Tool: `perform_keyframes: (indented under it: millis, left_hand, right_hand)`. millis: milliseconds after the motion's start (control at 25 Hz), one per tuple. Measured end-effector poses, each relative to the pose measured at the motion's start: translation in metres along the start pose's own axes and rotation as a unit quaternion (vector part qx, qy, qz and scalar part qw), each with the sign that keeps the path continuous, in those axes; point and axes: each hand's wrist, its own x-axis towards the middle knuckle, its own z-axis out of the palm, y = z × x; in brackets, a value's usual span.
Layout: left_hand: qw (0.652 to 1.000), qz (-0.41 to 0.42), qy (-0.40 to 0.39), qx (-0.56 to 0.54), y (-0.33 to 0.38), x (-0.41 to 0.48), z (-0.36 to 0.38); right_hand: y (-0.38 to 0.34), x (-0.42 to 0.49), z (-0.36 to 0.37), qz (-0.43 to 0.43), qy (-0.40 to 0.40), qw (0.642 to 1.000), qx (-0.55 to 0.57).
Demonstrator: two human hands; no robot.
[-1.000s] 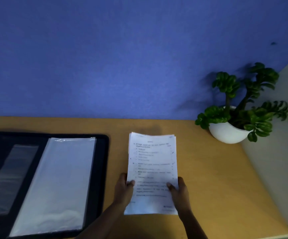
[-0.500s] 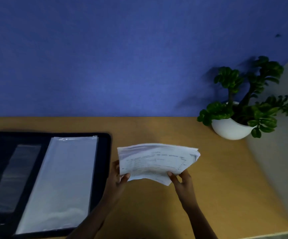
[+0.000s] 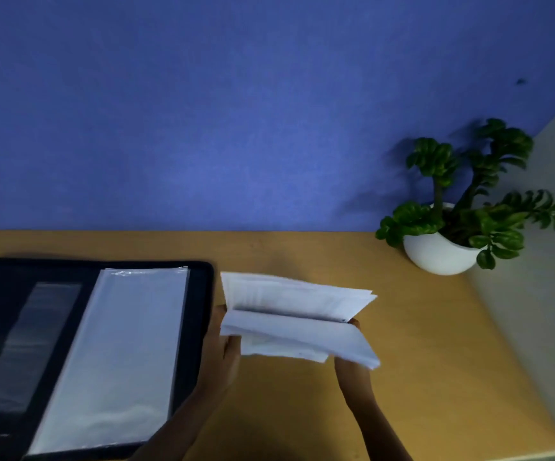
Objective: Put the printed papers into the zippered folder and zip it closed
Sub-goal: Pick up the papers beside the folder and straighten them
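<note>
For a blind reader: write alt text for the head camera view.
Two hands, left hand and right hand, hold a bent stack of printed papers above a wooden desk, beside an open black zippered folder. A potted plant stands at the right.

No legible text anywhere in frame. Printed papers are blurred & seen nearly edge-on; only faint grey print lines can be made out on the top sheet, nothing readable. A small pale mark is seen on the zippered folder at its far left inner panel, too dim/blurred to be read. No label is seen on the white plant pot.
</note>
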Motion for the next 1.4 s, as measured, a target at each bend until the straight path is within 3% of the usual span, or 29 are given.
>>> perform_keyframes:
  millis: [40, 120, 200, 320, 440, 520, 600, 720, 840, 960, 1040, 1120, 1200, 1320, 1400]
  left_hand:
    - [1.000, 0.006, 0.008, 0.022, 0.003, 0.004, -0.002]
    - [1.000, -0.015, -0.001, 0.022, 0.010, 0.016, -0.004]
    - [0.995, -0.094, 0.014, -0.004, 0.011, 0.026, -0.004]
    - [0.973, -0.223, 0.034, -0.041, 0.001, 0.026, -0.001]
    - [0.937, -0.330, 0.054, -0.102, -0.018, 0.022, 0.002]
    - [0.906, -0.392, 0.074, -0.143, -0.026, 0.021, 0.001]
    - [0.882, -0.430, 0.087, -0.171, -0.028, 0.019, 0.001]
    - [0.857, -0.464, 0.082, -0.210, -0.025, 0.011, 0.011]
    - [0.840, -0.475, 0.035, -0.260, -0.017, -0.004, 0.027]
    - [0.801, -0.504, 0.000, -0.322, -0.012, -0.011, 0.036]
    - [0.781, -0.510, -0.007, -0.361, -0.010, -0.009, 0.031]
    - [0.787, -0.490, -0.001, -0.376, -0.018, -0.002, 0.019]
    - [0.821, -0.451, -0.031, -0.349, -0.031, 0.009, 0.003]
    - [0.892, -0.335, -0.164, -0.255, -0.036, 0.027, -0.011]
    - [0.891, -0.273, -0.235, -0.278, -0.033, 0.035, -0.013]
  right_hand:
    - [0.003, 0.005, 0.002, -0.092, 0.015, 0.995, 0.044]
    - [0.011, 0.003, -0.008, -0.155, -0.009, 0.984, 0.090]
    - [-0.006, 0.011, -0.013, -0.120, -0.061, 0.987, 0.087]
    - [-0.017, 0.020, -0.024, -0.004, -0.180, 0.976, 0.119]
    - [-0.002, 0.011, -0.045, 0.065, -0.285, 0.933, 0.207]
    - [0.008, 0.000, -0.053, 0.103, -0.306, 0.904, 0.281]
    - [0.016, -0.017, -0.048, 0.121, -0.291, 0.882, 0.349]
    - [0.016, -0.044, -0.020, 0.086, -0.246, 0.890, 0.374]
    - [0.006, -0.058, 0.000, 0.068, -0.142, 0.898, 0.410]
    - [0.002, -0.054, -0.007, 0.048, -0.050, 0.935, 0.348]
    - [0.000, -0.047, -0.023, 0.012, -0.034, 0.956, 0.290]
    - [-0.005, -0.040, -0.043, -0.022, -0.047, 0.969, 0.242]
    - [-0.009, -0.034, -0.067, -0.054, -0.096, 0.974, 0.199]
    - [-0.018, -0.029, -0.102, -0.090, -0.190, 0.969, 0.129]
    - [-0.026, -0.029, -0.115, -0.096, -0.226, 0.966, 0.080]
